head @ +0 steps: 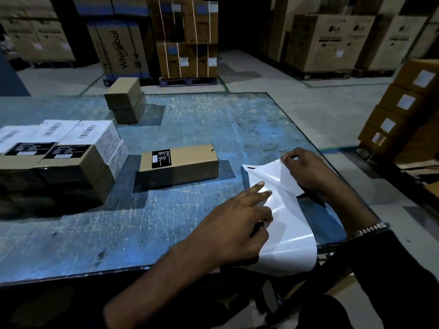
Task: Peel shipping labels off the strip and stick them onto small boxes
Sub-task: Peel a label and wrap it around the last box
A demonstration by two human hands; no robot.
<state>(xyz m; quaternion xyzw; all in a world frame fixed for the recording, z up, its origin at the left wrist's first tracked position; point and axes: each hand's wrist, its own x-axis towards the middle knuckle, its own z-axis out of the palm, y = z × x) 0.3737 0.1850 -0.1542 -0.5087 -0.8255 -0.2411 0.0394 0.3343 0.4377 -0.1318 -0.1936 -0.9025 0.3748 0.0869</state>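
- "Whirlpool" runs sideways in dark letters down the tall brown cardboard carton with blue bands (118, 49), on the floor beyond the scratched blue counter (202, 119).
- The "LG" logo is printed twice on the wide brown cardboard cartons on a pallet (332, 41), well right of the Whirlpool carton.
- The black label with white print on the small brown box (161, 158), on the counter nearer than the Whirlpool carton, is too small to read.
- Barcodes show on the flat white boxes (88, 131) at the counter's left; their digits are illegible.

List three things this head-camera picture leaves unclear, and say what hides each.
1. Text on the lone box's black sticker: too small.
2. Printed face of the label pinched by the right hand: turned away.
3. Left stack of boxes: blurred, cut by the frame edge.
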